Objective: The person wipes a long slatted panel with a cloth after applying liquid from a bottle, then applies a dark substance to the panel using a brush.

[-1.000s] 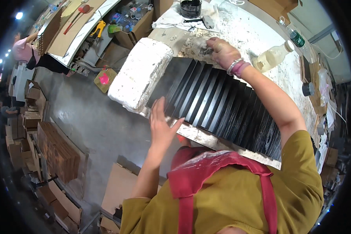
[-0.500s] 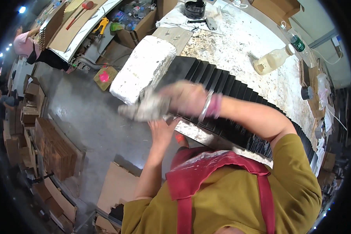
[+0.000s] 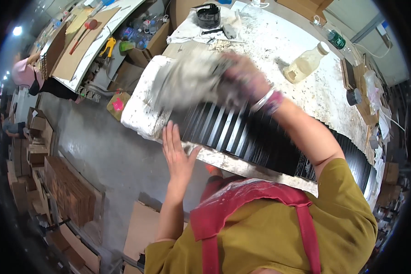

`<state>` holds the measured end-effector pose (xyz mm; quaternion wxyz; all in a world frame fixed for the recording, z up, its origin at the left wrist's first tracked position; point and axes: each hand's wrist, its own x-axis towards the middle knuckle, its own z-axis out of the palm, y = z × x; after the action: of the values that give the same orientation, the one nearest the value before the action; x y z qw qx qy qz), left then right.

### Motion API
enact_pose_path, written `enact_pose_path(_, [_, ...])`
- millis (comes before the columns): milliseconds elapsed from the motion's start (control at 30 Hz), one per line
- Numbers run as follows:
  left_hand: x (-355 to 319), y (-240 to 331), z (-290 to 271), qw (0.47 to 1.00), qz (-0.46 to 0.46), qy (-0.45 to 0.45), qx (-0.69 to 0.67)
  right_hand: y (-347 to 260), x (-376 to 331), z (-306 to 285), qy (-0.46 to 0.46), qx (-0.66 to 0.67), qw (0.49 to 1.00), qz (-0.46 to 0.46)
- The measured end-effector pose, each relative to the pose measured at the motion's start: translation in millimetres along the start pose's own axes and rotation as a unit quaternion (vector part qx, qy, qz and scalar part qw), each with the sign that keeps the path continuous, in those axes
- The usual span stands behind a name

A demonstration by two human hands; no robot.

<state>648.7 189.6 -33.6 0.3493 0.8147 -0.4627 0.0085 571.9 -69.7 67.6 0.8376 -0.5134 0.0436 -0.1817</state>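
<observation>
My right hand, smeared by motion, grips a crumpled grey-white rag above the far left end of a row of black slats. The slats lie side by side along the table's near edge, with light shining off several of them. Fingers stretched out, my left hand rests at the slats' near left corner and holds nothing. Just beyond its fingertips is a bulky white wrapped block, partly hidden by the rag.
On the stained white table stand a cloudy bottle and a black tub, with a brush-like tool near the tub. A side bench holds a red mallet. Stacked cardboard and another person are at left.
The rag in my right hand has swung from beside my left hand, at the near edge, to farther across the slats. My left hand's fingers now show, extended. The view has shifted slightly.
</observation>
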Motion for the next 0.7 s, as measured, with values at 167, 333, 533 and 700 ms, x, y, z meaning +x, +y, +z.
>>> enact_pose_path(167, [48, 6, 14, 0.997, 0.011, -0.074, 0.033, 25, -19, -9, 0.006, -0.657, 0.696, -0.290])
enact_pose_path(333, [46, 1, 22, 0.987, -0.061, -0.131, 0.064, 52, -19, -44, -0.094, -0.761, 0.600, -0.229])
enact_pose_path(533, [52, 13, 17, 0.994, -0.030, -0.088, 0.059, 3, -9, -75, 0.054, -0.692, 0.701, -0.166])
enact_pose_path(700, [49, 1, 23, 0.993, -0.052, -0.105, 0.016, 40, -51, -62, -0.110, -0.777, 0.575, -0.230])
